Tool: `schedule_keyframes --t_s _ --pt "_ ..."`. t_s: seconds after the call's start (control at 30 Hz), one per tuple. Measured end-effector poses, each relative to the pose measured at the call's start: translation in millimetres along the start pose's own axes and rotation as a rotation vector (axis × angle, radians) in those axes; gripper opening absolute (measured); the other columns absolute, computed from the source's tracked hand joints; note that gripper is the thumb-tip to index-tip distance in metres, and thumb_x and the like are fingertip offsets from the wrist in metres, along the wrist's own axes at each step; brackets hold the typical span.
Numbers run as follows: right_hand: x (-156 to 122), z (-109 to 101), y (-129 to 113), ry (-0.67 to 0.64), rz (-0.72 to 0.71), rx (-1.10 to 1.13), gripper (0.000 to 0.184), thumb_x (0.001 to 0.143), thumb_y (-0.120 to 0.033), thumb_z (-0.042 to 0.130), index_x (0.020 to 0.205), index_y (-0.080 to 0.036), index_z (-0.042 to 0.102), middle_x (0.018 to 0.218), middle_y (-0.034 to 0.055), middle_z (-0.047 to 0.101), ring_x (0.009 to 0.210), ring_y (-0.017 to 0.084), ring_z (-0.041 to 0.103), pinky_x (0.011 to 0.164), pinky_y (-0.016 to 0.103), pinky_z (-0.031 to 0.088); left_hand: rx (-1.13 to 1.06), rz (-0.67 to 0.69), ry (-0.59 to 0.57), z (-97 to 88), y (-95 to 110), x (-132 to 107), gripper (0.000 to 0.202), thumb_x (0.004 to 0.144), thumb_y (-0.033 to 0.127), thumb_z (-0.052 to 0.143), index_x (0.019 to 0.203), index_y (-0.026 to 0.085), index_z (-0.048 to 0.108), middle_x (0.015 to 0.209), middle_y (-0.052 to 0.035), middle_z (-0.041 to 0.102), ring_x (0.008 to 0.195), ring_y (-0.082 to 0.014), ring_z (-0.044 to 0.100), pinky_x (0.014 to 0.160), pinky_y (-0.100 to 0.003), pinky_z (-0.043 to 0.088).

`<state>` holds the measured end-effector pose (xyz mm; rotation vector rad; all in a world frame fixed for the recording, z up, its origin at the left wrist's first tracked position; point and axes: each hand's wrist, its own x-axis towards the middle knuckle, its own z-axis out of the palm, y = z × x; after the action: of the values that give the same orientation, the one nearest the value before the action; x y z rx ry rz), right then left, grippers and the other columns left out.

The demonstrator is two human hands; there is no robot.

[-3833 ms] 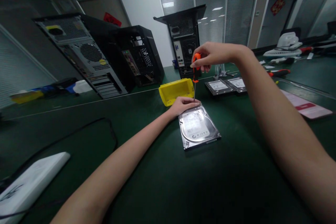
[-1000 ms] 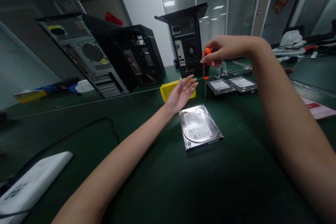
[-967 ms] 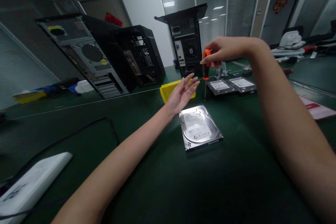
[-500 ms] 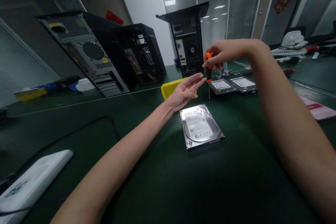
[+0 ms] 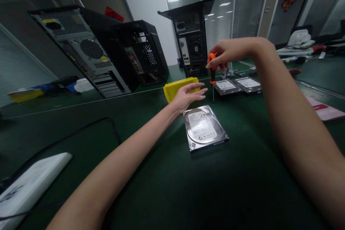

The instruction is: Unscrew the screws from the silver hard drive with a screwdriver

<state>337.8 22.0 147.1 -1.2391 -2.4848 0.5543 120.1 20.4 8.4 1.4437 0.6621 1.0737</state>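
Observation:
My right hand grips an orange and black screwdriver by its handle, the shaft pointing straight down. The screwdriver's tip is near the table, beyond the far edge of a silver hard drive that lies label up on the green table. My left hand hovers just past the drive's far left corner, fingers spread and holding nothing. Behind that hand is a yellow plastic bin, partly covered by it. Two more hard drives, one left and one right, lie side by side to the right of the screwdriver.
Several black computer cases stand at the back and left. A white box-like object with a black cable lies front left. On the right are a pink sheet and a white keyboard.
The left hand has drawn slightly back from the screwdriver, and its fingers have shifted down. The right hand keeps its grip on the screwdriver. The whole view has shifted slightly.

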Motion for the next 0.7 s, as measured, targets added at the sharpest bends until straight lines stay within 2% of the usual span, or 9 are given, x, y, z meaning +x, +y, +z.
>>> schedule_keyframes --t_s 0.1,0.23,0.4,0.5,0.6,0.7 --pt "0.0 2.1 -4.7 -0.02 0.018 -0.013 0.032 0.076 -0.043 0.062 0.09 -0.015 0.064 0.069 0.0034 0.062 0.065 0.012 0.059 0.057 0.024 0.047 0.044 0.012 0.038 -1.1 -3.7 2.4 0.051 0.06 -0.001 0.065 0.109 0.013 0.063 0.113 -0.0105 0.063 0.119 -0.0255 0.051 0.103 -0.037 0.038" --pt "3.9 5.7 -4.9 -0.028 0.0 -0.041 0.038 0.077 -0.045 0.059 0.097 -0.013 0.064 0.074 0.0046 0.063 0.07 0.012 0.061 0.06 0.025 0.049 0.131 0.032 0.069 0.0 -4.2 1.6 0.048 0.062 0.004 0.064 0.108 0.017 0.065 0.119 -0.0083 0.061 0.12 -0.0248 0.049 0.099 -0.034 0.04" --pt "9.8 7.4 -1.2 -0.037 -0.031 -0.079 0.043 0.078 -0.049 0.057 0.099 -0.012 0.063 0.08 0.007 0.064 0.078 0.016 0.062 0.064 0.028 0.05 0.277 -0.102 0.14 5.2 -5.8 -7.6 0.049 0.058 0.007 0.07 0.107 0.013 0.065 0.111 -0.0123 0.064 0.104 -0.0236 0.06 0.09 -0.036 0.046" --pt "10.3 7.5 -2.4 -0.027 -0.044 -0.076 0.041 0.078 -0.049 0.057 0.098 -0.013 0.063 0.08 0.0067 0.065 0.076 0.015 0.062 0.063 0.027 0.049 0.462 -0.122 0.177 9.4 -4.7 -8.7 0.047 0.059 0.016 0.073 0.106 0.012 0.066 0.104 -0.0123 0.066 0.098 -0.0237 0.062 0.09 -0.038 0.046" --pt "9.4 8.2 -4.9 -0.004 -0.051 -0.073 0.04 0.078 -0.049 0.056 0.097 -0.013 0.062 0.081 0.0067 0.065 0.075 0.015 0.062 0.062 0.026 0.049 0.616 -0.113 0.092 13.0 -0.7 -3.2 0.041 0.065 0.025 0.069 0.105 0.013 0.068 0.107 -0.0118 0.066 0.1 -0.024 0.06 0.09 -0.037 0.044" --pt "9.2 8.6 -5.1 0.004 -0.043 -0.079 0.041 0.079 -0.049 0.056 0.098 -0.013 0.062 0.081 0.0066 0.065 0.076 0.015 0.062 0.062 0.026 0.049 0.602 -0.147 -0.131 13.3 3.4 3.6 0.045 0.068 0.024 0.064 0.112 0.013 0.065 0.108 -0.0113 0.066 0.099 -0.0227 0.06 0.087 -0.035 0.044"
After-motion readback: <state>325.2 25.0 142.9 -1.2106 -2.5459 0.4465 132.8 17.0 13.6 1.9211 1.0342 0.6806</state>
